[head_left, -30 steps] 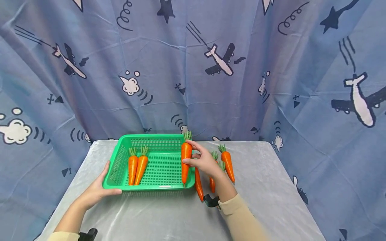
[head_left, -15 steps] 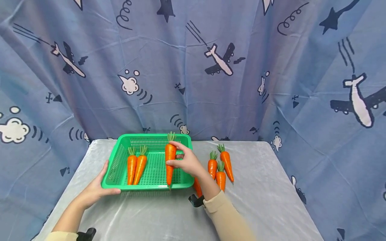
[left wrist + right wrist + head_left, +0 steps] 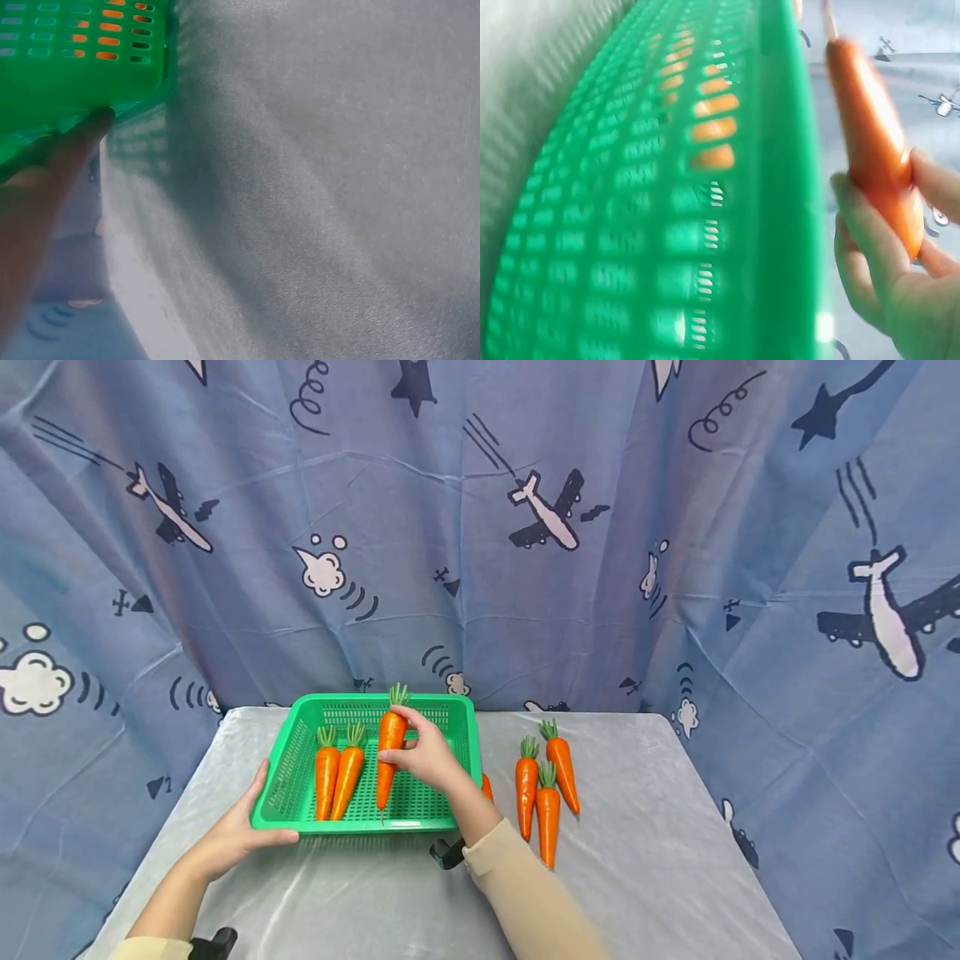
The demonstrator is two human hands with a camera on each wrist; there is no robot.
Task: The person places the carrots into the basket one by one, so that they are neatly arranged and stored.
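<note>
My right hand (image 3: pixel 429 753) pinches an orange carrot (image 3: pixel 390 729) with green stem stubs between thumb and fingers. That carrot is above the inside of the green plastic basket (image 3: pixel 360 827), its tip toward the front rim. In the right wrist view the gripped carrot (image 3: pixel 874 127) shows beyond the basket wall (image 3: pixel 784 187). Two carrots lie side by side at the basket's left, one carrot (image 3: pixel 326 781) beside another carrot (image 3: pixel 348 781). Spread around the front left corner, my left hand (image 3: pixel 236 831) touches the basket with straight thumb and fingers.
Right of the basket, several carrots lie on the grey cloth-covered table (image 3: pixel 637 860), including a carrot (image 3: pixel 548 818), a carrot (image 3: pixel 527 789) and a carrot (image 3: pixel 564 768). Another carrot (image 3: pixel 487 787) is partly hidden by the basket and right arm. A patterned blue curtain (image 3: pixel 480 568) hangs behind.
My right hand has carried the carrot leftward from the basket's right rim to over its middle. My left hand stays at the corner, and the basket has barely shifted.
</note>
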